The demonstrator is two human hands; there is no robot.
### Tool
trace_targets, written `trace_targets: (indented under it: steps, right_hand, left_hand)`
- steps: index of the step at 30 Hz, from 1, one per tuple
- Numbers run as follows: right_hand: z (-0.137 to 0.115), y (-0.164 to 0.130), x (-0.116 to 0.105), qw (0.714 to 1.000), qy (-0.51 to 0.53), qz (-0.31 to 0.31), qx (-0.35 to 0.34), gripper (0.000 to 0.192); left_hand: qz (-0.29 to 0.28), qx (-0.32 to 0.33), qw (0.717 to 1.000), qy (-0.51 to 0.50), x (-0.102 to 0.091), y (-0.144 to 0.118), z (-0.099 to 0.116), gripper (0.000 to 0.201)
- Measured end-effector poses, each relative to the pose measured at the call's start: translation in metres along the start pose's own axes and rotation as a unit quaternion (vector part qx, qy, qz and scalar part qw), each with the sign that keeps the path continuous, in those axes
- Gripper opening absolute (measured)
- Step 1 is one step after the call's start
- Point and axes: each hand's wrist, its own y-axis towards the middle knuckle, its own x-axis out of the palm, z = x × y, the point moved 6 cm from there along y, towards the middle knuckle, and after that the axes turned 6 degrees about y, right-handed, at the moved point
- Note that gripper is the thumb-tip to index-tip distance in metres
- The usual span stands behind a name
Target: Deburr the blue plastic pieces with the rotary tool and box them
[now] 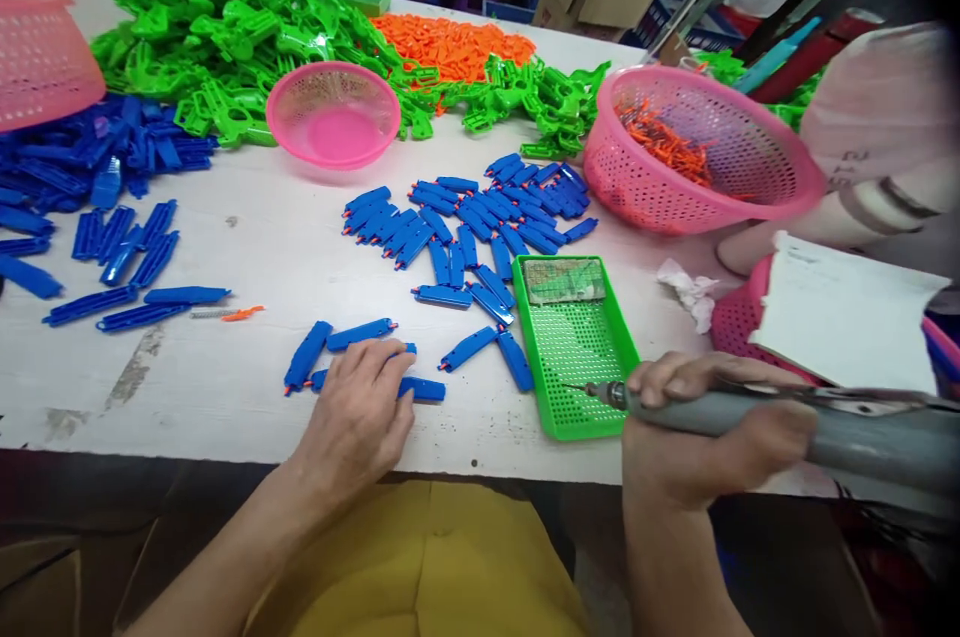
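My left hand lies curled over several blue plastic parts near the table's front edge, fingers and thumb against a blue plastic part; its underside is hidden. Two more blue parts lie just beyond it, with orange tips showing. My right hand is wrapped round a grey electric screwdriver. The screwdriver's thin bit points left, above a green perforated tray with a small wire-mesh patch at its far end. Past the tray's left side is a cluster of blue parts with orange tips.
Loose blue shells and a spring beside an orange piece lie at left. Green parts and orange pieces are heaped behind. Pink baskets stand around; the large right-hand basket holds orange pieces. A white board is at right.
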Motion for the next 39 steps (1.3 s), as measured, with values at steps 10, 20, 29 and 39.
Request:
trace_targets:
  steps: [10,20,29,39]
  right_hand:
    - [0.020,-0.002,0.003,1.000,0.002,-0.008,0.004,0.024]
    - [0.020,0.002,-0.003,1.000,0.009,0.005,-0.014,0.024]
    - [0.023,-0.001,-0.001,1.000,0.010,-0.022,-0.015,0.019]
    - [0.011,0.006,0.003,0.999,0.016,-0.028,-0.010,0.020]
  left_hand:
    - [-0.078,0.026,0.996,0.035,0.056,0.048,0.024,0.018]
    - [-0.008,0.066,0.998,0.008,0.030,0.026,0.029,0.024]
    - [-0.080,0.101,0.990,-0.051,0.052,0.015,0.070,0.033]
    - [-0.011,0.082,0.996,-0.028,0.039,0.001,0.047,0.031]
